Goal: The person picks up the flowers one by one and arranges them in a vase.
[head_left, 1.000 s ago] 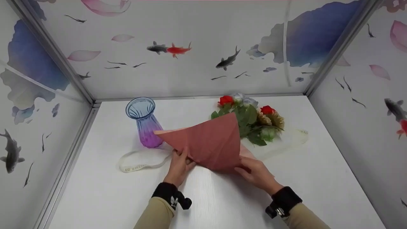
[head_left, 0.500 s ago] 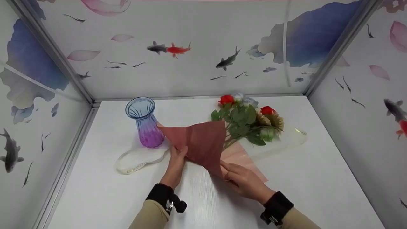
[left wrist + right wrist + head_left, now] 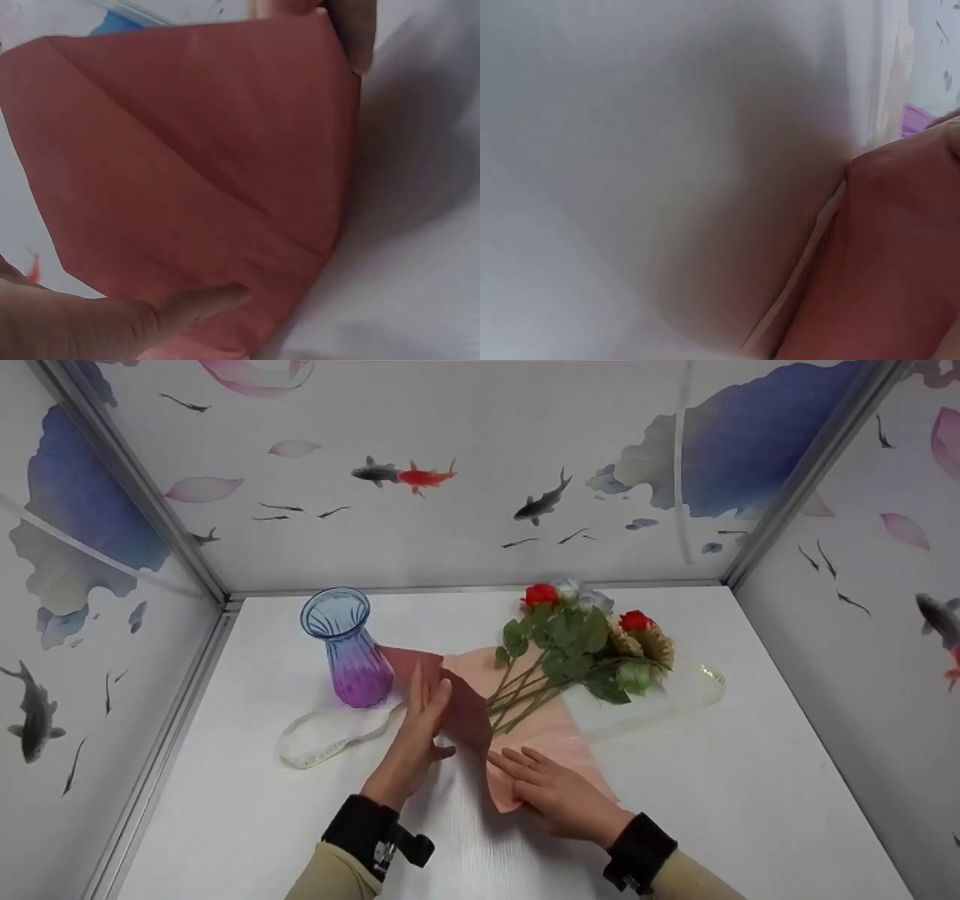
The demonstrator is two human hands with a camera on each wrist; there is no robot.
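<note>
A sheet of pink wrapping paper (image 3: 551, 735) lies under the stems of a bunch of artificial flowers (image 3: 574, 641), its left side folded up. My left hand (image 3: 411, 735) rests against that raised darker fold, fingers straight and thumb stretched out. At the near edge my right hand (image 3: 562, 795) pinches the paper, fingers on its inner face, thumb mostly hidden. In the left wrist view the folded wrapping paper (image 3: 202, 165) fills the middle, with my left thumb (image 3: 195, 304) across its lower part. The right wrist view shows the paper's outer face (image 3: 900, 247).
A blue-to-purple glass vase (image 3: 358, 664) stands just left of the paper. A pale lettered ribbon (image 3: 330, 754) loops on the white table (image 3: 750, 795) at left, and a sheer ribbon length (image 3: 667, 712) lies at right. Printed panels (image 3: 465, 525) enclose the back and sides.
The paper's raised flap has swung left and down, uncovering the stems and pale inner side. My right hand has moved left and nearer with the edge; my left fingers have straightened.
</note>
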